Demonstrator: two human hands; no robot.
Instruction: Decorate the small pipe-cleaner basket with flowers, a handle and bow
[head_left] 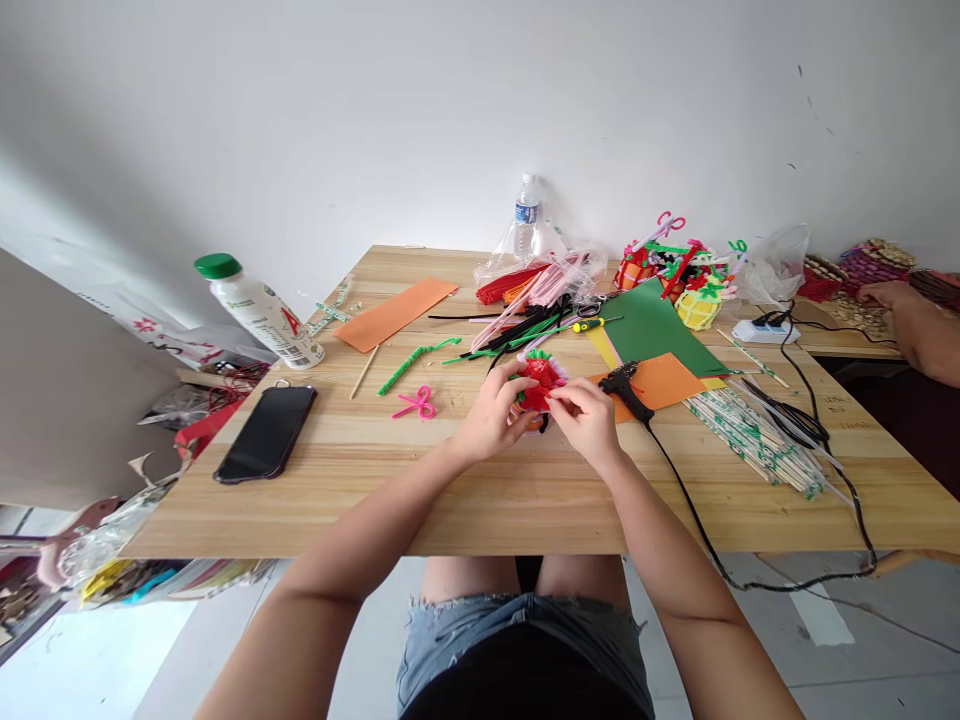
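Near the middle of the table, my left hand (pixel 495 408) curls round a pipe-cleaner craft (pixel 538 380) with red, green, white and pink parts. Part of the craft is covered by my fingers. My right hand (pixel 586 416) pinches at the craft's right side, thumb and forefinger pressed together at its red part. What lies between those fingertips is too small to name. Left of my hands lie a pink pipe-cleaner bow (pixel 416 402) and a green coiled pipe cleaner (pixel 405 370). Just right of my right hand rests a black glue gun (pixel 627 388) on orange paper (pixel 670 382).
A phone (pixel 266 432) and a white bottle (pixel 262 318) stand left. Behind my hands are loose pipe cleaners (pixel 517 325), a yellow screwdriver (pixel 589 325) and green paper (pixel 660 330). Wrapped sticks (pixel 757 440) and a power cord (pixel 694 515) lie right. Another person's hand (pixel 889 293) reaches in far right.
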